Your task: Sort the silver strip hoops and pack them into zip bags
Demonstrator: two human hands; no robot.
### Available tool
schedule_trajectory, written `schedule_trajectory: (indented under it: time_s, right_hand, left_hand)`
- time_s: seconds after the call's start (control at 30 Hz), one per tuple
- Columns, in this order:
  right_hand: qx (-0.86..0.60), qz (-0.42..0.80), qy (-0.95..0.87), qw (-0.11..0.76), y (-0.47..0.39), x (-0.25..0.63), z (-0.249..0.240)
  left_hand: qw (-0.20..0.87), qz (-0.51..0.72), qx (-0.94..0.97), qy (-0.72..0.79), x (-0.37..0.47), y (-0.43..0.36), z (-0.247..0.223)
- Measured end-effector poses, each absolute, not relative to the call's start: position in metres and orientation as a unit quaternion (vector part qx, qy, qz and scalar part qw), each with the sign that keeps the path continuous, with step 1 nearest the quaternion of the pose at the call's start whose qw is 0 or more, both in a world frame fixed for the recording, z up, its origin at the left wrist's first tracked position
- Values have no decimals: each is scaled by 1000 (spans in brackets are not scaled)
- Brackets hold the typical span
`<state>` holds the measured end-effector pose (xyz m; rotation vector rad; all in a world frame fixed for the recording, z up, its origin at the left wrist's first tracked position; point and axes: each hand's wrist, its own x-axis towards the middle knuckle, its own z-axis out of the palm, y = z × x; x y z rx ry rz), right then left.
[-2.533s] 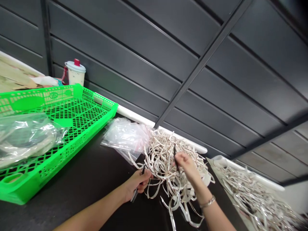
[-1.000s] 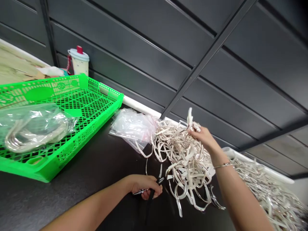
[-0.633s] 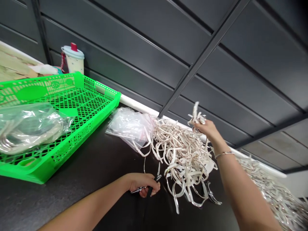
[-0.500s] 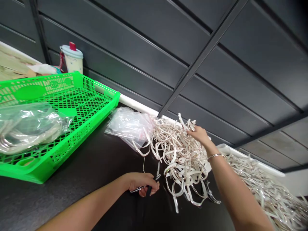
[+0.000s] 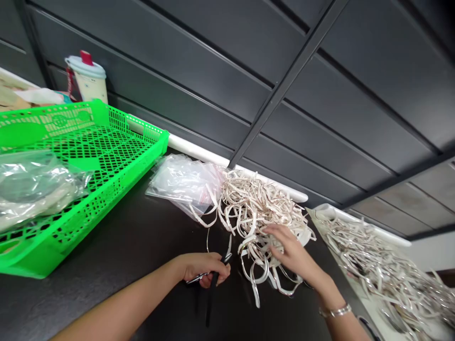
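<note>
My left hand (image 5: pixel 208 270) is closed around a black strip (image 5: pixel 209 303) with silvery bands beside it; their exact kind is unclear. One end points down toward the dark tabletop, and a shiny piece pokes out behind the fingers. My right hand (image 5: pixel 289 251) has its fingers apart, palm down, at the near right side of a tangled pile of white and silvery curved bands (image 5: pixel 263 201). Its fingertips are close to or touching the loops, and no held band shows in it. Several looped bands hang loose at the pile's near edge.
Clear zip bags (image 5: pixel 185 182) lie left of the pile. A green plastic crate (image 5: pixel 128 182) stands at left with a clear bag of curved bands (image 5: pixel 39 189) in it. Behind are a lidded cup (image 5: pixel 90 80) and a dark panel wall (image 5: pixel 199 80). Another band heap (image 5: pixel 384 265) lies right.
My right hand has come down from the far top of the pile to its near right side, and its fingers have spread. The left hand keeps its hold; the view has shifted slightly.
</note>
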<state>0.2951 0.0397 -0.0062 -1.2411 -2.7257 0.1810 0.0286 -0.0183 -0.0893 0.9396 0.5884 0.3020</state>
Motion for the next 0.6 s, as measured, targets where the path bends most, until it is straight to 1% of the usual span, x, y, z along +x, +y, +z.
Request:
schedule_trajectory:
  time_s: [0.1, 0.17, 0.33, 0.5, 0.6]
  right_hand:
    - [-421, 106, -901, -9, 9, 306, -27]
    - [-429, 112, -896, -22, -1, 312, -39]
    - [-441, 61, -894, 47, -14, 316, -54]
    - [-441, 46, -895, 50, -27, 312, -59]
    - [-436, 84, -889, 112, -32, 306, -61]
  left_hand:
    - [844, 149, 438, 273, 30, -18, -91]
    - [849, 152, 433, 263, 30, -18, -91]
    - [852, 167, 426, 255, 28, -19, -85]
    - [852, 163, 424, 262, 28, -20, -83]
    - [846, 165, 429, 268, 28, -20, -84]
